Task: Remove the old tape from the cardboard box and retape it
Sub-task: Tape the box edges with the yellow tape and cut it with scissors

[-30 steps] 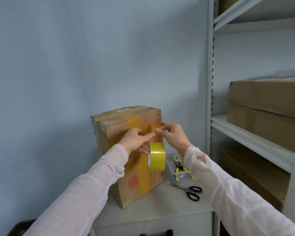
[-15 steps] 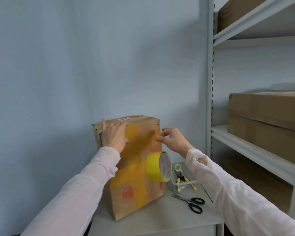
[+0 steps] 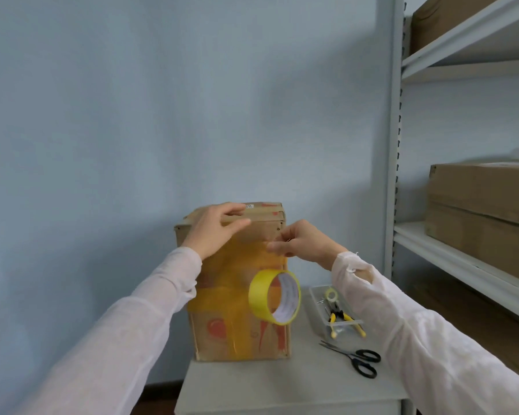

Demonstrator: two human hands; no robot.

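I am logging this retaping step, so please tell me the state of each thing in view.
cardboard box, upright on the table, closed, yellow tape on its front.
left hand, flat on the box's upper front edge.
right hand, pinches the tape strip at the box's right edge.
tape roll, hangs from that strip, off the table.
scissors, lying on the table, untouched.
clear tray, holds yellow-handled pliers.

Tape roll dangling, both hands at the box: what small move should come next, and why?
Probably slide the left hand down the cardboard box front to smooth the tape strip flat. That hand lies open at the box's top edge, the right hand pinches the strip near the right edge, and the tape roll hangs from it, so the strip seems not yet pressed down.
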